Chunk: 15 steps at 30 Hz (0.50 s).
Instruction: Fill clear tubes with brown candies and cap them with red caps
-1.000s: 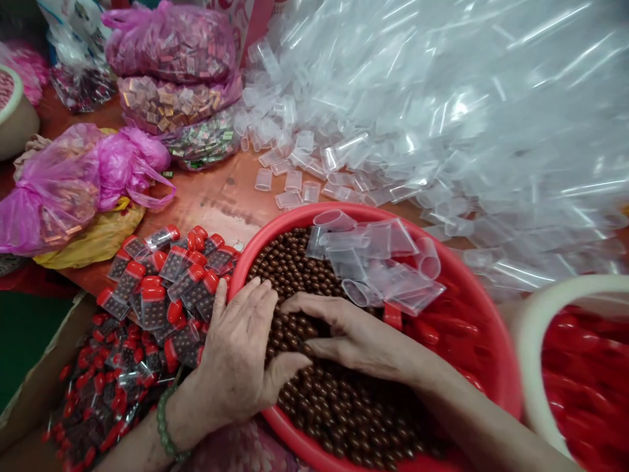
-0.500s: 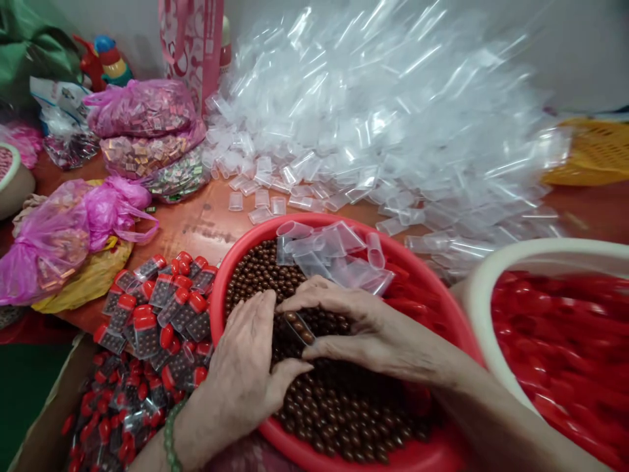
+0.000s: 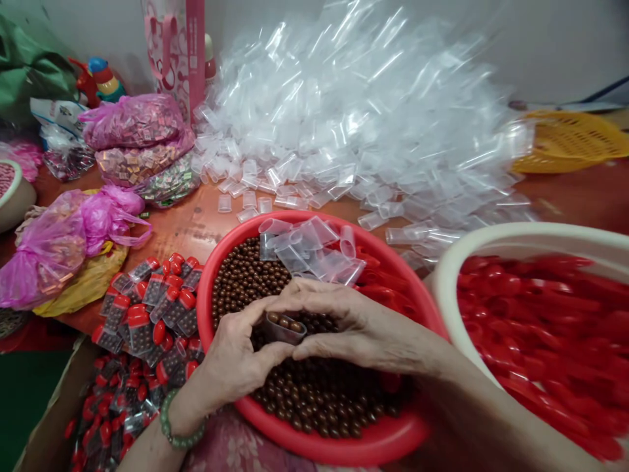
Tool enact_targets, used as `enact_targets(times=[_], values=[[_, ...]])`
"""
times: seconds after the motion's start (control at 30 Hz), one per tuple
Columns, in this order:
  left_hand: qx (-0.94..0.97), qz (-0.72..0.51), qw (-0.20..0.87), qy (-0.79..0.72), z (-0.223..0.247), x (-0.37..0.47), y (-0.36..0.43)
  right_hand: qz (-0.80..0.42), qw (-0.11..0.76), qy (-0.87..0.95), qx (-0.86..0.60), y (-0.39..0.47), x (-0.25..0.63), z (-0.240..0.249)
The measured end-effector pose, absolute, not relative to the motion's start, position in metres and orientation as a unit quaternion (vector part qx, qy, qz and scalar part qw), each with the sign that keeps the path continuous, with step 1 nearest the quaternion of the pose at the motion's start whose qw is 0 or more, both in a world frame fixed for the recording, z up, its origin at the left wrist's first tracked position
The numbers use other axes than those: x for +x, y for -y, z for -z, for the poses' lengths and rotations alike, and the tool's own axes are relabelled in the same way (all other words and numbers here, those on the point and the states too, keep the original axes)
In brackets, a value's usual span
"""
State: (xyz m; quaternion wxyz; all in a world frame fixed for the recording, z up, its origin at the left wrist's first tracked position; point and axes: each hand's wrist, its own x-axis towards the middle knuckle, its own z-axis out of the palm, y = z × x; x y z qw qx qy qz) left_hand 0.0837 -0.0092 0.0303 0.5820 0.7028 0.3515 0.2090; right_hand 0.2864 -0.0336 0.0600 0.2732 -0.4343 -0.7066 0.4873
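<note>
While pinching tube (image 3: 285, 333) of brown balls (image 3: 285, 322) between curled left hand (image 3: 236, 357) and curled right hand (image 3: 348, 324), reaches over red basin (image 3: 339, 451), near clear tubes (image 3: 317, 252).

Between the left hand (image 3: 242, 354) and the right hand (image 3: 344, 321), a clear container (image 3: 285, 329) holds brown balls. Beneath both hands sits a red basin (image 3: 216, 262) of more brown balls; beyond them rises a heap of clear tubes (image 3: 344, 124).
</note>
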Motion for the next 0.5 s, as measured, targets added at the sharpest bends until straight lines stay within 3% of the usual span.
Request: enact_targets(times=[0.27,0.5], values=[[0.633,-0.179,0.675,-0.334,-0.037,0.085,0.015,-0.323,0.318,0.636,-0.625,0.082,0.334,-0.053],[0.6,-0.221,0.7,-0.318,-0.034,0.088,0.017,-0.193,0.178,0.668,-0.697,0.108,0.342,-0.048]])
